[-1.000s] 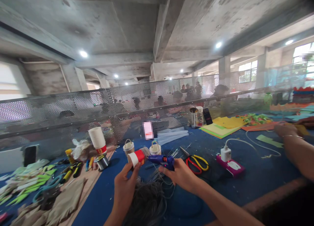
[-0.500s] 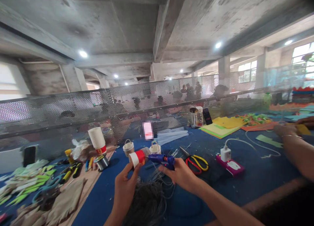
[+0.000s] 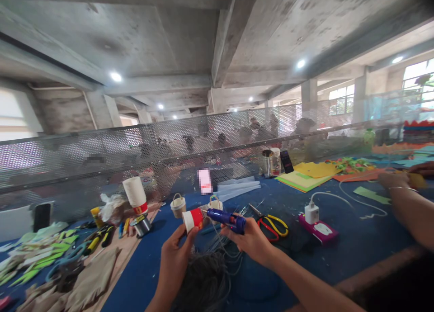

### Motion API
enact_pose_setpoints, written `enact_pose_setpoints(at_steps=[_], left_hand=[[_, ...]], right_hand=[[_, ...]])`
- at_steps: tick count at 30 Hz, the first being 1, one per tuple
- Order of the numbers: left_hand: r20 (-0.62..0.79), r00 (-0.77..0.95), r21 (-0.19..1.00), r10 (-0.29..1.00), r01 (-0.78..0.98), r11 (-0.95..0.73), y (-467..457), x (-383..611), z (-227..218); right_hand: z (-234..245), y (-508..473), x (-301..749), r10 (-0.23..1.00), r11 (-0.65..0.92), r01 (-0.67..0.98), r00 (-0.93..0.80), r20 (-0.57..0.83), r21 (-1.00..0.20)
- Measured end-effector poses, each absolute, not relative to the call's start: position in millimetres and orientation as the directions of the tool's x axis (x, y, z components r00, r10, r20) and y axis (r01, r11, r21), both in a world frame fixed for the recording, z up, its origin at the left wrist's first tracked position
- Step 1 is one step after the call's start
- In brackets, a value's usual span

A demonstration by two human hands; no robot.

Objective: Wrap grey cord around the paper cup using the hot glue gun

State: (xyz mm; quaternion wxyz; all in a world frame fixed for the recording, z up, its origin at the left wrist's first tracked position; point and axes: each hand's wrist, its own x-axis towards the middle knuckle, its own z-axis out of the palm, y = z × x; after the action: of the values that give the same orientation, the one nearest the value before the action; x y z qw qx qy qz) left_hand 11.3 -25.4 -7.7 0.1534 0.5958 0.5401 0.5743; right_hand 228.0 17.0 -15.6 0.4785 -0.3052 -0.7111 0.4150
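Observation:
My left hand grips a red and white paper cup by its white end, the cup lying tilted on its side. In my right hand is a blue hot glue gun, its nozzle at the red end of the cup; I cannot tell whether it touches. Just behind the cup stand two small pale buckets with handles, one in plain sight and one partly hidden by the glue gun. Below my hands lies a dark grey bundle of strands.
Red and yellow scissors and a purple power strip with a white charger lie to the right. Stacked paper cups and a wire spool stand left. At far right, another person's arm reaches over coloured paper.
The cup has turned slightly in my left hand and shifted a little right. The glue gun has moved slightly right and stays at the cup's red end.

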Motion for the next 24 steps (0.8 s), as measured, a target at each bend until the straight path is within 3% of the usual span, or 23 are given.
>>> enact_pose_setpoints(at_steps=[5, 9, 17, 24], left_hand=[[0.485, -0.238, 0.85, 0.841, 0.354, -0.391, -23, 11, -7], [0.459, -0.223, 0.876, 0.86, 0.276, -0.396, -24, 10, -6], [0.393, -0.299, 0.919, 0.869, 0.116, -0.376, -25, 11, -7], [0.408, -0.292, 0.913, 0.865, 0.156, -0.378, -20, 9, -12]], right_hand=[[-5, 11, 239, 0.693, 0.719, 0.302, -0.369, 0.619, -0.626], [-5, 8, 253, 0.653, 0.734, 0.543, -0.396, 0.646, -0.409], [-41, 30, 310, 0.841, 0.378, 0.884, -0.204, 0.501, -0.274], [-62, 42, 334, 0.917, 0.171, 0.976, -0.107, 0.385, -0.137]])
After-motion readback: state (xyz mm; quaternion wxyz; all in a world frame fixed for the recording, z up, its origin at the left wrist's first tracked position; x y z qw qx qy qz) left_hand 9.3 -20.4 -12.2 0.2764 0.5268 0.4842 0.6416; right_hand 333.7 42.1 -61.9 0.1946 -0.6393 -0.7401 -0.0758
